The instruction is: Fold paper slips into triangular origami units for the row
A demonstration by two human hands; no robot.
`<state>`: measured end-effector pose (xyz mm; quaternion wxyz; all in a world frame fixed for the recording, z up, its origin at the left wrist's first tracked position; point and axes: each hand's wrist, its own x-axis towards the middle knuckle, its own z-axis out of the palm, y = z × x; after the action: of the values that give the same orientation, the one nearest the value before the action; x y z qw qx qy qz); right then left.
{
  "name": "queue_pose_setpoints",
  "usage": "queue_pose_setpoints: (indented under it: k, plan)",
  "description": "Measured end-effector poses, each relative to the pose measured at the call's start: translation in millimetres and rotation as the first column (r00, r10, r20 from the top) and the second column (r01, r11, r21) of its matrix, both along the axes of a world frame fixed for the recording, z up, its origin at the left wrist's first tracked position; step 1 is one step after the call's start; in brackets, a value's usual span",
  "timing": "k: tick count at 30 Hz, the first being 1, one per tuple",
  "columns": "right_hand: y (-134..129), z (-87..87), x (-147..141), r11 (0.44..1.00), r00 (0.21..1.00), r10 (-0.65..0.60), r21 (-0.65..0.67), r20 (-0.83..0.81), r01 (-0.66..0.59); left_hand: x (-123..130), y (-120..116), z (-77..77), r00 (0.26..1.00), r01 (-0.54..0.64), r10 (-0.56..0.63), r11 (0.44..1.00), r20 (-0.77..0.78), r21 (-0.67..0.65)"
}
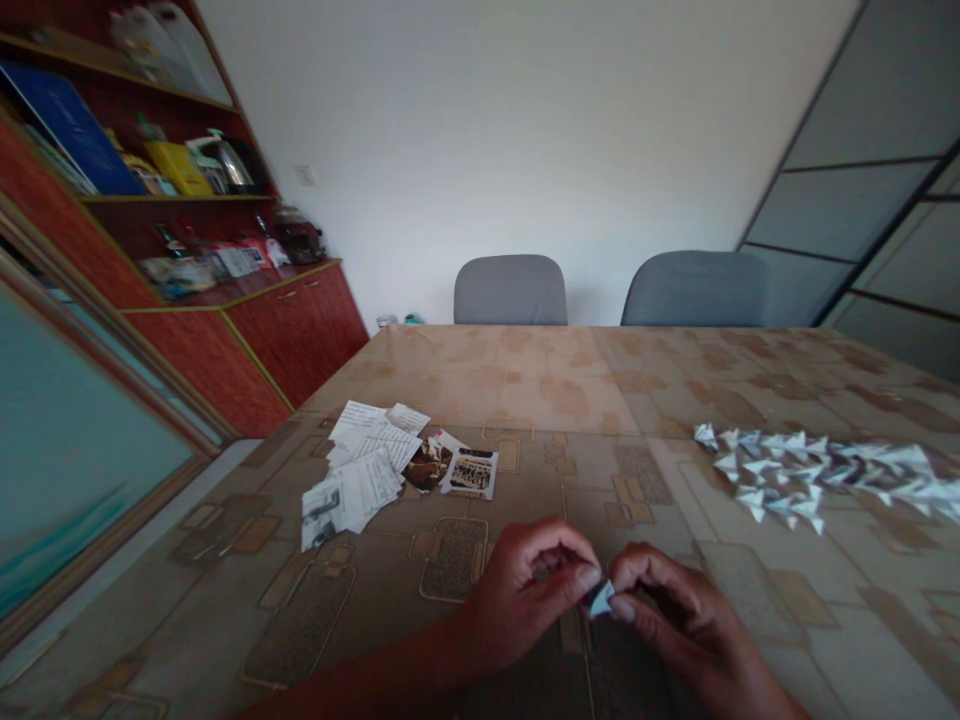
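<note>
Between my two hands, just above the near part of the table, is a small folded piece of paper [601, 599], white with a dark patch. My left hand [529, 590] pinches its left side between thumb and forefinger. On the other side, my right hand [675, 610] grips the paper's right edge, also with thumb and forefinger. Part of the paper is hidden by the fingertips. Cut pieces of printed paper [367, 470] lie in a loose, overlapping pile to the left. Several folded, pointed paper pieces [795, 470] stand in rows at the right.
A patterned cloth covers the table [480, 380]. Two grey chairs [510, 290] stand behind its far edge, against a white wall. At the left is a red-brown cabinet [292, 330] with bottles, a kettle [234, 165] and a blue folder [71, 130] on its shelves.
</note>
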<state>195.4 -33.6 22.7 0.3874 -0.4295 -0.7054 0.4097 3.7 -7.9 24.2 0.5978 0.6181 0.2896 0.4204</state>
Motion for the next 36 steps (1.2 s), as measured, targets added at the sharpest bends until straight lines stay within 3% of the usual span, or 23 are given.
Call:
queue_pose_setpoints:
  k: [6,12,22,29,36]
  plan:
    - [1,-4.0,2,1.0,1.0,0.019,0.001,-0.009,-0.019,1,4,-7.2,0.994,0.048,-0.039,0.994,0.098,-0.096]
    - [2,0.9,1,1.0,1.0,0.029,-0.002,-0.01,-0.029,-1,7,-10.4,0.993,0.054,-0.045,0.996,0.111,-0.078]
    - [2,-0.8,1,1.0,1.0,0.016,-0.006,0.01,-0.016,-2,7,3.4,0.995,0.062,-0.051,0.99,0.083,-0.129]
    - [2,-2.0,1,1.0,1.0,0.008,0.011,0.008,-0.008,-1,10,-0.3,0.976,0.158,-0.127,0.973,0.179,-0.169]
    - [2,-3.4,2,1.0,1.0,0.019,-0.014,0.005,-0.019,-2,9,-0.4,0.98,0.15,-0.12,0.969,0.156,-0.194]
